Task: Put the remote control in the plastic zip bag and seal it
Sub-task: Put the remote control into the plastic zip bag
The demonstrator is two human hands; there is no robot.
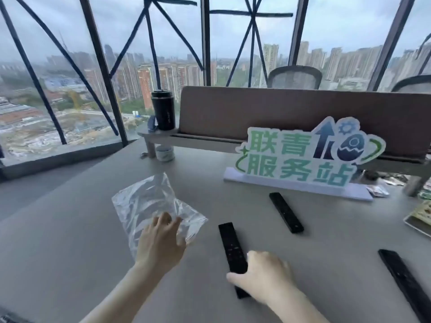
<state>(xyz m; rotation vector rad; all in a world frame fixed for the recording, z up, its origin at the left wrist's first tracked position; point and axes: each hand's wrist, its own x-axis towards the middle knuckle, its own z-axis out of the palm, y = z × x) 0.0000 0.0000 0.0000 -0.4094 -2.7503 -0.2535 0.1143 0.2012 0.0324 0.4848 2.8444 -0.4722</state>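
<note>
While the fingers of the right hand curl down over the near end of a slim black remote control, thumb on one long edge and the other fingers on the opposite edge, the remote lies flat on the table. The grip looks closed around the narrow bar, though its underside is hidden. The remote is a long matte rectangle with rounded corners, its far end pointing away from the person.

The left hand rests with spread, slightly bent fingers on the near corner of the plastic zip bag, pressing on it rather than clenching it. The bag is clear, thin and crinkled, glossy where it catches window light, and lies flat just left of the held remote, not touching it.

The table is a smooth, pale grey matte slab. Two more black remotes of the same slender shape lie on it: a second remote farther back and a third remote at the right. Behind them stands a flat cut-out sign with green characters on a white base. A dark cylindrical tumbler sits on a small raised shelf before the brown felt-like divider.
</note>
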